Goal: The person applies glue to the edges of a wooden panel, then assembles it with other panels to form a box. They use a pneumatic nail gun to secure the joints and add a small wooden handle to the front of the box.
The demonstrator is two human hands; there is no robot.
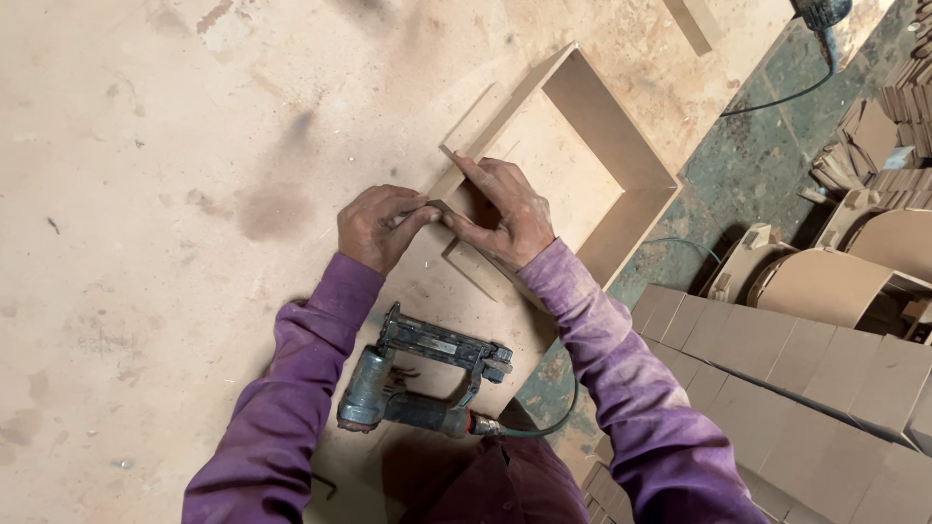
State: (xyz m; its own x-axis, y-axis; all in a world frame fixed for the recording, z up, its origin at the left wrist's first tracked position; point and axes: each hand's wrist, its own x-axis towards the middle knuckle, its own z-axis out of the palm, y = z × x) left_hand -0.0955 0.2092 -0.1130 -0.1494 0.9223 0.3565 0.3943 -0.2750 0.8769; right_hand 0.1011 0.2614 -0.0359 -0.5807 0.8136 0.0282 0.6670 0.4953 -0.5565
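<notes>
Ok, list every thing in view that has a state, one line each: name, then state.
Left hand: fingers curled, pinching the board edge.
Right hand: flat, pressing on the frame's corner.
Box frame: open-topped, lying on the workbench.
Nail gun: lying on its side, unheld, hose attached.
Cut boards: laid in overlapping rows.

Power tool [823, 14] (top edge) cut off; box corner [449, 206] behind hands [442, 221].

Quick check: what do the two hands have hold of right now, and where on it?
Both hands meet on a small dark piece at the near corner of the open fibreboard box. The left hand pinches it with its fingertips; the right hand presses there. The nail gun lies unheld.
</notes>
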